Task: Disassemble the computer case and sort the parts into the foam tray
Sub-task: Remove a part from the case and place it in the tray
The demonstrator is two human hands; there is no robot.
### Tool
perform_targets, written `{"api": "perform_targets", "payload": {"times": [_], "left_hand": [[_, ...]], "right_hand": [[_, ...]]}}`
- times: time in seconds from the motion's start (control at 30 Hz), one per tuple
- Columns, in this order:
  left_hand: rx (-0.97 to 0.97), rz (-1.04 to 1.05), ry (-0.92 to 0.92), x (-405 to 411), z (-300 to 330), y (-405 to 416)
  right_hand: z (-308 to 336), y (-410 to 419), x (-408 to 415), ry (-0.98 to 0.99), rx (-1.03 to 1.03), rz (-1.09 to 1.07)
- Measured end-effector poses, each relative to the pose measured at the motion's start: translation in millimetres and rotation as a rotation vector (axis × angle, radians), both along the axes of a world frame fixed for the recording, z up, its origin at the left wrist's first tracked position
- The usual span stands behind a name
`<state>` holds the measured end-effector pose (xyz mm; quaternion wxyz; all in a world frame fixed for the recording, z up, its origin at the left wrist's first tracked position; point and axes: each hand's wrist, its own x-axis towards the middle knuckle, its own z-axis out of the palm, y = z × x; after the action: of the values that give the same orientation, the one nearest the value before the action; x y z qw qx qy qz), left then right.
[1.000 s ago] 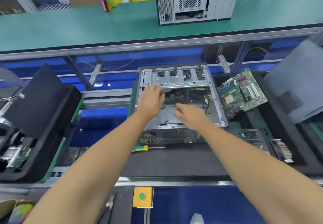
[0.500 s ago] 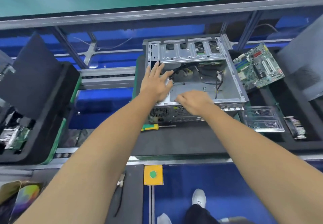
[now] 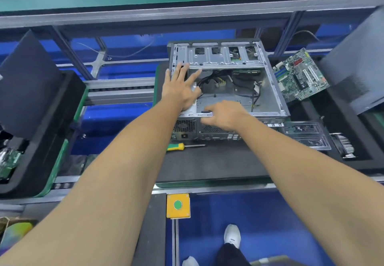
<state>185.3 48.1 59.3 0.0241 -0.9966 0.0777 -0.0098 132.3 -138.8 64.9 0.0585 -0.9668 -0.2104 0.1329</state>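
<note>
Black mat, one open case, two hands, one screwdriver

Black mat carries computer case, probably screwdriver.

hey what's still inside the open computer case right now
Inside the computer case: loose black cables with some yellow wires, a small green board at the far wall, and bare metal floor. The left hand covers the near-left corner, so whatever lies beneath it can't be seen.

Both hands on open computer case
</note>
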Motion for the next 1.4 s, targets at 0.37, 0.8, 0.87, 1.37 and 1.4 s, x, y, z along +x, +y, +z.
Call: {"api": "perform_targets", "payload": {"times": [0.37,0.8,0.87,1.37,1.4], "left_hand": [[-0.106,0.058,0.052,-5,-2,-15],[0.006,0.087,-0.077,25,0,-12],[-0.001,0.097,-0.074,16,-3,-12],[-0.022,0.074,-0.018,26,2,-29],[-0.019,0.067,-0.020,25,1,-31]], "right_hand": [[-8,2,9,-0.051,-0.024,0.081],[-4,-2,11,0.001,0.080,0.069],[-3,0,9,0.002,0.069,0.070],[-6,1,10,0.016,-0.013,0.075],[-7,1,10,0.019,-0.017,0.074]]}}
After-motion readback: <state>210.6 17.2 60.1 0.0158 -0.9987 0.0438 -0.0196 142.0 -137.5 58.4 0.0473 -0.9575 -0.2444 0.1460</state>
